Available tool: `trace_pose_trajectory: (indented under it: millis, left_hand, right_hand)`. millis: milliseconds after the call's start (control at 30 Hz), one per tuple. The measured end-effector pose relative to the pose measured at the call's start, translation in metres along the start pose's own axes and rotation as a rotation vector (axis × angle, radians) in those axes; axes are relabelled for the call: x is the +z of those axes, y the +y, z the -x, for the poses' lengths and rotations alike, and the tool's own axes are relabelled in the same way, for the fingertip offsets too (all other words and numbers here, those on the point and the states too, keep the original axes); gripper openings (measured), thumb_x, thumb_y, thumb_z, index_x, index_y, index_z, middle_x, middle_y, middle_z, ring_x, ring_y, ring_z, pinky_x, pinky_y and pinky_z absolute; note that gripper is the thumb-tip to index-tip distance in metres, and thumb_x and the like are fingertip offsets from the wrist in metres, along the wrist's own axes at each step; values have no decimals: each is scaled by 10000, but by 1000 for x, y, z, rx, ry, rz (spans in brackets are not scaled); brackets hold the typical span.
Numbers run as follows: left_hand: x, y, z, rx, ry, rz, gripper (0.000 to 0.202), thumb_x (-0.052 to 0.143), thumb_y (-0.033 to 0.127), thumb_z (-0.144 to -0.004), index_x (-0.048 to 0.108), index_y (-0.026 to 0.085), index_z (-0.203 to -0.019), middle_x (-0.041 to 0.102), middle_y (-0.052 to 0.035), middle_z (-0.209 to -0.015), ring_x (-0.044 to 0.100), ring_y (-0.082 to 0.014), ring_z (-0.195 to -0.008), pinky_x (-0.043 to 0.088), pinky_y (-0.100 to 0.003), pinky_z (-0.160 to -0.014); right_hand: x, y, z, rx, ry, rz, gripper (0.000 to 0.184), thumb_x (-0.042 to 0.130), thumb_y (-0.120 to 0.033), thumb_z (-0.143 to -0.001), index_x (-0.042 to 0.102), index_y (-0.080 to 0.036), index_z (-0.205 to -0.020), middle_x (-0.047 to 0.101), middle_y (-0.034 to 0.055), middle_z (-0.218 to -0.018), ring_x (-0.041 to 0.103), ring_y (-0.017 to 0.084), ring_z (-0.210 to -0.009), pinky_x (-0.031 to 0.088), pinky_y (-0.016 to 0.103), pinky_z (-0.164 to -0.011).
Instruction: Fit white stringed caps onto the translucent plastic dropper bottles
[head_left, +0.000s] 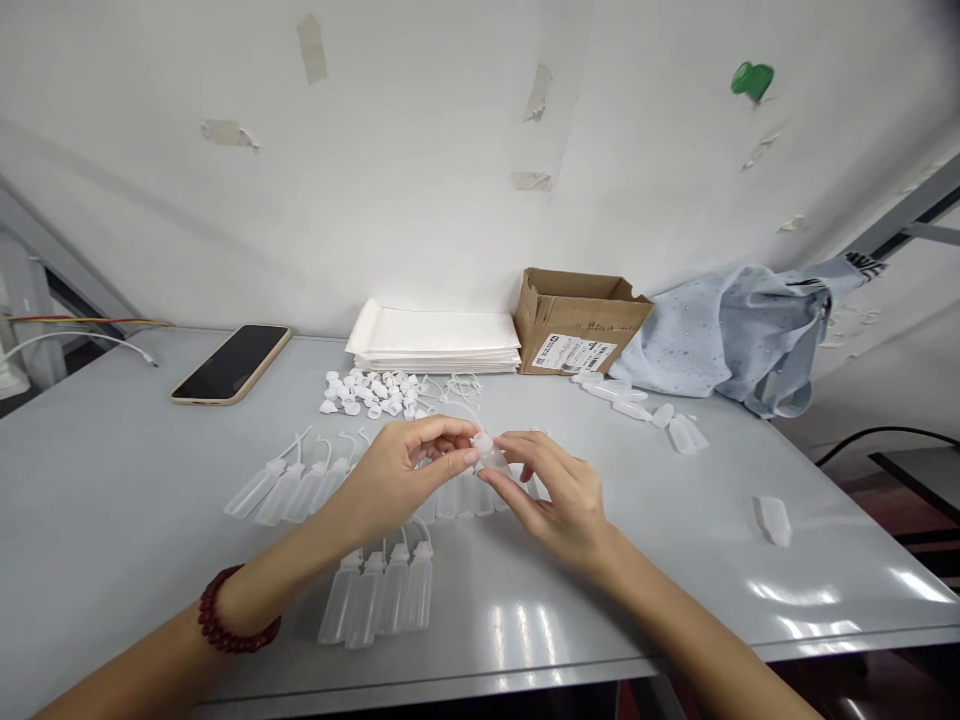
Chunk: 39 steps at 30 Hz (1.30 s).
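Observation:
Above the middle of the table, my right hand grips a small translucent plastic bottle by its body, thumb below and fingers above. My left hand pinches at the bottle's neck, where a thin white strap rises. The bottle is tilted with its neck toward my left hand. Under and behind my hands lies a row of similar bottles, partly hidden. More bottles with straps lie in a group left of my left hand, and another group lies nearer the front edge.
White caps and loose straps lie behind my hands. Farther back are white envelopes and a cardboard box. A phone rests at left. Bare bottles and a blue cloth are at right.

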<state>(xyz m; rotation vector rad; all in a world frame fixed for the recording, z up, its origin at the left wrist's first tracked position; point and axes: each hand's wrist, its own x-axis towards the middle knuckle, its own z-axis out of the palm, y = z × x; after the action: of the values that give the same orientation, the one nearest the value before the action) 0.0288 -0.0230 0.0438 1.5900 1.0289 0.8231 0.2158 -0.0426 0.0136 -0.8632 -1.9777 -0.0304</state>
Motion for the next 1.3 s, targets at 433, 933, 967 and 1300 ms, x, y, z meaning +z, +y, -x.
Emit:
trace_pose_trajectory:
  millis: [433,933,967,1300]
  left_hand:
    - [2,5,9,162,34,-225,338,591,328,-848,587,253,-1177,635,-30,-979,574,-171,-827,474,-293,-753]
    - [13,-8,16,679,193,-711,365,629,192,-843,478,159,-1174,535,-92,-1109,520,-199,-1051,476,-331,-886]
    - [13,-9,16,684,186,-703,360,633,183,-838,483,157,-1165,538,-88,-1103,522,-195,-1046,478,-325,-884]
    - [15,-12,16,597,163,-675,526,678,226,-807,407,152,-1251,523,-95,-1151,516,-204,-1082,493,-333,-902]
  right_hand:
    - [-5,-10,-3,428,-4,-420,189,673,-213,-796,641,-192,-981,688,34,-858,648,108,-532,522,211,-430]
    - [-5,-14,-3,764,-43,-608,260,720,-295,-746,609,-190,-956,649,8,-848,705,151,-606,501,204,-461]
    - [-5,-14,-4,760,-38,-601,266,722,-290,-744,605,-192,-962,645,5,-847,706,148,-605,504,203,-467]
    - [-4,-18,-3,638,-9,-526,253,722,-244,-746,607,-182,-963,657,11,-831,702,135,-600,547,210,-516]
